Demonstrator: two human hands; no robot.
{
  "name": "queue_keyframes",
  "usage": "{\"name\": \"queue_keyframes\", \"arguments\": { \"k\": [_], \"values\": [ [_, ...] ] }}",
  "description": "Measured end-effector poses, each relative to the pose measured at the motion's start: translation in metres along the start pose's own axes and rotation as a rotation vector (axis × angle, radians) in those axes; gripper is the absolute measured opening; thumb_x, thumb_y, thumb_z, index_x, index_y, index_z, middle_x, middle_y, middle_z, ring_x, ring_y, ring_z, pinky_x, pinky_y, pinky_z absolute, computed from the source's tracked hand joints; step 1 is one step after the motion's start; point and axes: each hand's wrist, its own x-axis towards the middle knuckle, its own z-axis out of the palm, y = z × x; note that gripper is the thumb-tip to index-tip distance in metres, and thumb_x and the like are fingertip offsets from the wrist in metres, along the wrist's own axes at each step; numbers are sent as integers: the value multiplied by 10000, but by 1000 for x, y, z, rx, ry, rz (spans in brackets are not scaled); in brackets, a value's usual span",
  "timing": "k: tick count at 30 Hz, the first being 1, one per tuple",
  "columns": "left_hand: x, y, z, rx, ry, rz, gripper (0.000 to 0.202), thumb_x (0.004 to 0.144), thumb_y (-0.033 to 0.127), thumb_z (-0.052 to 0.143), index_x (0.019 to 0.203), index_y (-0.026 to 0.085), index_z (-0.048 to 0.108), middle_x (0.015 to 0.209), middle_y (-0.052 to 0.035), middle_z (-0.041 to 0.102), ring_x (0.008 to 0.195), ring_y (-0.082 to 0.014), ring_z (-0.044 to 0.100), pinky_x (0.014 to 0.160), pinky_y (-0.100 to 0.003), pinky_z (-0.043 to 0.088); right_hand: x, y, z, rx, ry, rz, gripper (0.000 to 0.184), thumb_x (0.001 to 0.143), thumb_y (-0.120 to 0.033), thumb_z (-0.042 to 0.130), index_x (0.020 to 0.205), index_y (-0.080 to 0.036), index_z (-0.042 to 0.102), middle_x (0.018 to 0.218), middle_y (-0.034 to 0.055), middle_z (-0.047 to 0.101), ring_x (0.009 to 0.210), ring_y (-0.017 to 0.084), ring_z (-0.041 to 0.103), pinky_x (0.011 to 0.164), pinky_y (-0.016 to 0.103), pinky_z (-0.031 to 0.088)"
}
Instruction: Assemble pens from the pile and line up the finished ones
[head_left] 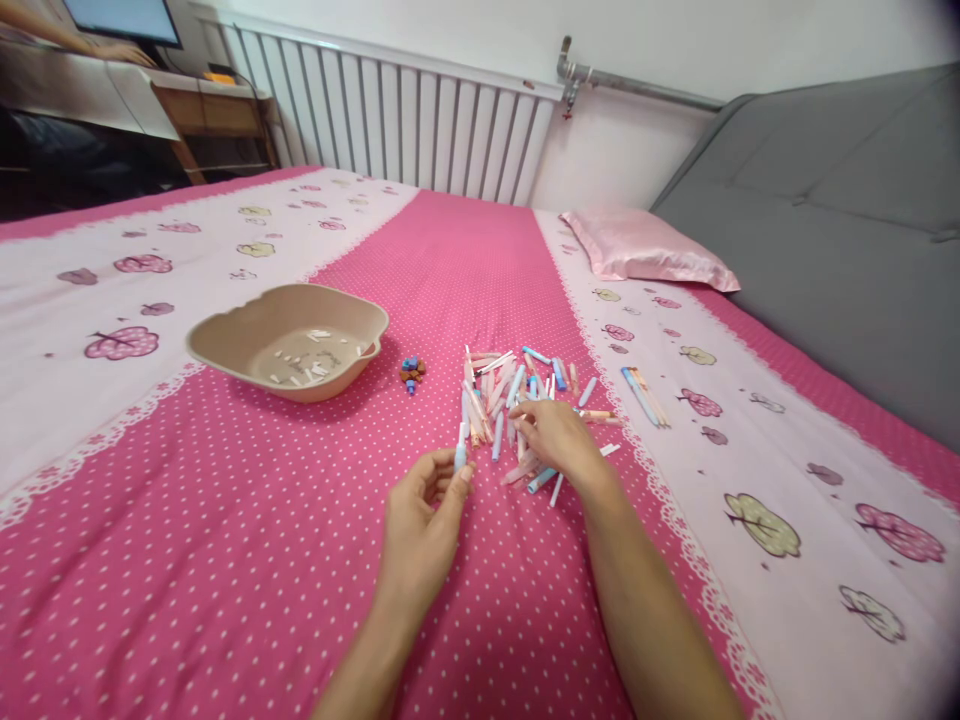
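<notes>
Left hand [426, 512]: pale blue pen piece [460, 456] pinched between thumb and fingers | right hand [559, 432]: fingertips held at pen-part pile [492, 388], grip cannot be told | beige basin [341, 378] set beyond, left of left fingers | pens [643, 397] laid right of right fingers

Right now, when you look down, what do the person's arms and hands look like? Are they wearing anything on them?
They're plain and bare. The left forearm and right forearm show no sleeves, and I see no watch or bracelet. The left hand and right hand have no gloves. No ring shows, though some fingers are partly hidden.
</notes>
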Motion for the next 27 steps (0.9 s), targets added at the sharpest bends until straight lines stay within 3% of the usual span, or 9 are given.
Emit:
{"name": "queue_keyframes", "arguments": {
  "k": [4,9,12,14,20,27],
  "values": [
    [0,0,0,0,-8,5,277,700,336,632,884,129,647,846,-74,696,783,-186,636,725,-295,469,1,-2,0,26,51,-88,311,853,-209,486,1109,-210,663,1000,80,681,966,219,605,853,314,409],
    [0,-1,0,-1,-16,20,267,708,348,630,872,138,642,841,-72,700,782,-189,642,723,-294,470,3,-8,11,135,39,-404,337,870,-196,491,1183,-184,616,1151,93,606,1090,183,536,952,291,369],
    [1,-1,0,-7,-17,23,259,704,349,633,859,143,641,824,-70,702,775,-193,646,709,-294,471,4,-10,22,117,17,-495,343,872,-201,502,1197,-184,611,1303,115,506,1200,197,462,1016,303,318],
    [1,-1,0,-12,-15,24,253,702,347,633,853,145,640,820,-68,703,773,-193,647,704,-291,471,5,-11,26,72,15,-475,332,869,-202,507,1178,-181,626,1315,122,494,1206,207,458,1018,305,313],
    [1,-1,0,-5,-17,15,258,705,345,626,859,137,632,838,-73,698,784,-189,642,719,-289,468,3,-11,18,12,33,-365,303,875,-204,484,1131,-208,645,1053,74,652,1037,188,562,909,271,376],
    [2,-2,0,-1,-9,14,263,702,348,625,858,137,634,837,-72,695,774,-187,637,720,-293,466,-1,-9,12,-34,58,-259,293,856,-238,501,1104,-251,656,1021,51,680,1008,224,577,841,301,394]
  ]
}}
